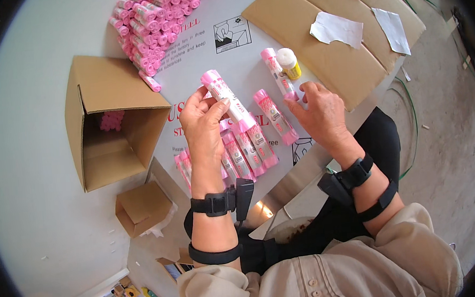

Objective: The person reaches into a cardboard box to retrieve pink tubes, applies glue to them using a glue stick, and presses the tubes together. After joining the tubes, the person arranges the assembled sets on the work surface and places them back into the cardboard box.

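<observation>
My left hand (201,123) is closed around a pink plastic bag roll (227,98) with a white printed label, holding it tilted above the table. My right hand (323,112) is at the near end of another labelled pink roll (278,72). Its fingers are curved and apart from the thumb, and whether they touch that roll is unclear. Against that roll stands a small yellow bottle (291,70) with a white cap. Between my hands lies one more labelled roll (276,116). Several labelled rolls (237,153) lie side by side beneath my left hand, which partly hides them.
Small pink rolls (155,26) are heaped at the far left. An open cardboard box (115,83) has pink rolls inside; a smaller box (142,207) sits lower. Flattened cardboard (294,21) with torn white paper (337,30) covers the far right. Green strapping (415,117) lies on the floor.
</observation>
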### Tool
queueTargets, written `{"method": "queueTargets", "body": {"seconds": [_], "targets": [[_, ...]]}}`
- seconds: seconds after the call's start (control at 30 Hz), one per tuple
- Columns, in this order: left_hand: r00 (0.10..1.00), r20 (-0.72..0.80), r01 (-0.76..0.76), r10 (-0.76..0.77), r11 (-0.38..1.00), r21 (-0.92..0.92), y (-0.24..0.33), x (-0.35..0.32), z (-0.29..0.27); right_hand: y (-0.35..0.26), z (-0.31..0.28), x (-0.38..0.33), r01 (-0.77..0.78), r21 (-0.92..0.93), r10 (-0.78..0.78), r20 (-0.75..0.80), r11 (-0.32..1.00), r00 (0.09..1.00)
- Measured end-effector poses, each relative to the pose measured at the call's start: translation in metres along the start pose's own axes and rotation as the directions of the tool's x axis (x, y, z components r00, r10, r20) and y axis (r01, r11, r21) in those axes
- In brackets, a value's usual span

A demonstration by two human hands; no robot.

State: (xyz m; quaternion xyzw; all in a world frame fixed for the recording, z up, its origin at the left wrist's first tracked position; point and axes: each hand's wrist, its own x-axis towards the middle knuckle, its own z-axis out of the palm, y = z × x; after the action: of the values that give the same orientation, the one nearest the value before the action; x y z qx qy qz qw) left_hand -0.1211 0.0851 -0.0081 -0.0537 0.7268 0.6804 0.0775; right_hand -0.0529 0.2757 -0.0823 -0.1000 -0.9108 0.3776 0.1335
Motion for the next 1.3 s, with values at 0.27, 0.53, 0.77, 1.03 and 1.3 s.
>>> {"method": "queueTargets", "body": {"seconds": [0.27,0.53,0.77,1.03,1.3], "targets": [[0.999,-0.019,0.031,-0.031,0.999,0.041,-0.014,0.024,-0.004,-0.002,0.016,0.003,0.053,-0.015,-0.053,0.018,0.998,0.998],[0.991,-0.079,0.112,-0.105,0.99,0.085,-0.028,0.065,0.007,-0.007,0.03,0.011,0.088,0.034,-0.091,0.085,0.996,0.992],[0.992,-0.025,0.127,-0.124,0.983,0.131,-0.051,0.086,0.012,-0.008,0.036,0.015,0.107,0.02,-0.108,0.068,0.994,0.992],[0.989,-0.144,0.083,-0.02,0.889,0.449,-0.027,0.053,0.006,-0.006,0.032,0.01,0.074,0.065,-0.08,0.097,0.995,0.992],[0.968,-0.2,-0.079,0.152,0.94,0.331,-0.012,-0.052,-0.096,0.011,0.025,-0.01,0.083,0.415,-0.085,-0.012,0.906,0.996]]}}
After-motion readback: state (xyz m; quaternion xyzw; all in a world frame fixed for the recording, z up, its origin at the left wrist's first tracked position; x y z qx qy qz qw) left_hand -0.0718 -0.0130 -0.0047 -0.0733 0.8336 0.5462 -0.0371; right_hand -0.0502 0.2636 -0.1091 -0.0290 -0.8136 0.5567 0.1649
